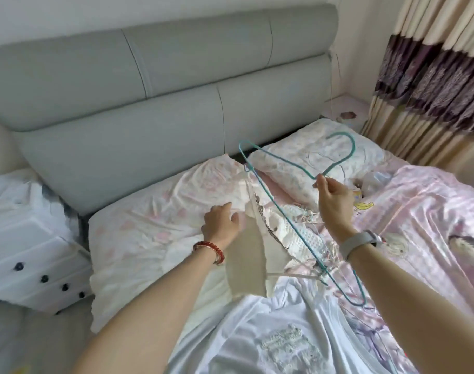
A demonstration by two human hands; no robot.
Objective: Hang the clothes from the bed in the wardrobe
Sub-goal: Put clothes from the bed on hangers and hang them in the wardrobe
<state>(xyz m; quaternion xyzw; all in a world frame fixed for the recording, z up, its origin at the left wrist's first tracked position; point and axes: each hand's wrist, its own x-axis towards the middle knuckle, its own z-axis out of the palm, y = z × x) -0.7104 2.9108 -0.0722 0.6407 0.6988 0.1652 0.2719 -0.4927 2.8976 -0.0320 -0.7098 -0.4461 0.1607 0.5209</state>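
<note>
Above bed (432, 211): right hand (334, 202) pinches hanger (281, 211) (teal).

Bed (432, 225) w/ two pillows (154, 211), white garment (257, 333), prob. shirt.

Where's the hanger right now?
Head view, right of centre: the teal hanger is pinched at its neck by the right hand, above the cream garment.

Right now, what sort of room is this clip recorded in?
Most likely a home bedroom. A bed with a padded grey headboard and two pillows fills the view, striped curtains hang at the right, and the right hand pinches a teal wire hanger over clothes.
</note>
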